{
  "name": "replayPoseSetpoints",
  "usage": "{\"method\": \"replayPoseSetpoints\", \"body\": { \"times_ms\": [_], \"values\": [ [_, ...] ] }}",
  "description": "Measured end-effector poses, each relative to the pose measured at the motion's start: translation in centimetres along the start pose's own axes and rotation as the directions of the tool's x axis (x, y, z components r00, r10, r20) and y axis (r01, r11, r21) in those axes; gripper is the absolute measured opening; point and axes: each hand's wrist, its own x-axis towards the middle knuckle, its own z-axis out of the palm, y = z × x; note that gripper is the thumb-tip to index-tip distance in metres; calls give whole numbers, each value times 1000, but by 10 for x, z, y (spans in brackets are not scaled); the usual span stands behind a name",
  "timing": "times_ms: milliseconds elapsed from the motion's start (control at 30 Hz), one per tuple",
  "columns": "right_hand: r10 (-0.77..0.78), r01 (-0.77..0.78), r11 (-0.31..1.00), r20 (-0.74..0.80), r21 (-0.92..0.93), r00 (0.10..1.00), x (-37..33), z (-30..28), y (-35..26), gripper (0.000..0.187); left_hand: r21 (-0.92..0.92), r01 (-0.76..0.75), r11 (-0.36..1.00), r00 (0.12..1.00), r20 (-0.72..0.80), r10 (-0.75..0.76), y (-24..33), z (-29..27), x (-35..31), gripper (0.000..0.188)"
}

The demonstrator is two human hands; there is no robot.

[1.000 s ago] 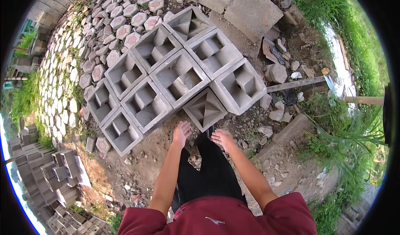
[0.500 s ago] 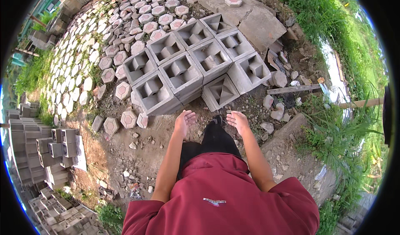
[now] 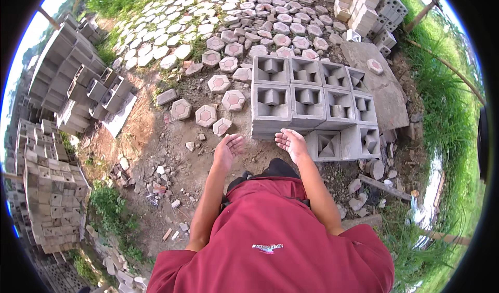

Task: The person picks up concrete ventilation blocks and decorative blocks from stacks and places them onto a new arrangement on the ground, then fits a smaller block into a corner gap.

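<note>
Both my hands are raised in front of me over bare dirt, palms turned toward each other. My left hand (image 3: pixel 229 150) has its fingers stretched out and holds nothing. My right hand (image 3: pixel 292 145) is likewise open, its fingers pointing inward, near the front of a stack of grey concrete ventilation blocks (image 3: pixel 274 108). These blocks stand close together in rows, their square hollow faces with angled inner pieces turned upward. At the near right, a lower ventilation block (image 3: pixel 325 145) sits beside the stack. Neither hand appears to touch a block.
Many hexagonal paving stones (image 3: pixel 206 115) lie spread ahead and left. Grey hollow blocks (image 3: pixel 73 113) and pale blocks (image 3: pixel 49 204) are piled at left. A concrete slab (image 3: pixel 387 103) adjoins the stack. Rubble (image 3: pixel 358 202), a plank (image 3: pixel 384 187) and grass (image 3: pixel 447 116) lie right.
My view has turned left, so the block stack now sits farther right in the picture and more piled blocks show at left. Both hands stay open and raised, slightly closer together.
</note>
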Motion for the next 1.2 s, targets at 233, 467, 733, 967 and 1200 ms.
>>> {"method": "replayPoseSetpoints", "body": {
  "times_ms": [233, 467, 733, 967, 1200],
  "values": [
    [273, -147, 914, 306, -377, 912, 67, 132, 32, 20, -235, -239, 942, 936, -314, 159, 21, -87, -44, 42],
    [513, -188, 772, 419, -607, 749, 144, 230, 67, 23, -365, -469, 804, 763, -626, 161, 49, -149, -53, 42],
    [526, 9, 723, 559, -691, 641, 229, 358, 56, 19, -336, -619, 710, 668, -701, 250, 127, -180, 5, 38],
    [611, -38, 647, 488, -762, 623, 263, 422, 93, 21, -368, -639, 675, 646, -733, 213, 181, -224, 24, 37],
    [653, -1, 573, 456, -820, 605, 288, 532, 159, 20, -447, -622, 643, 660, -741, 124, 249, -340, 40, 38]
  ]
}}
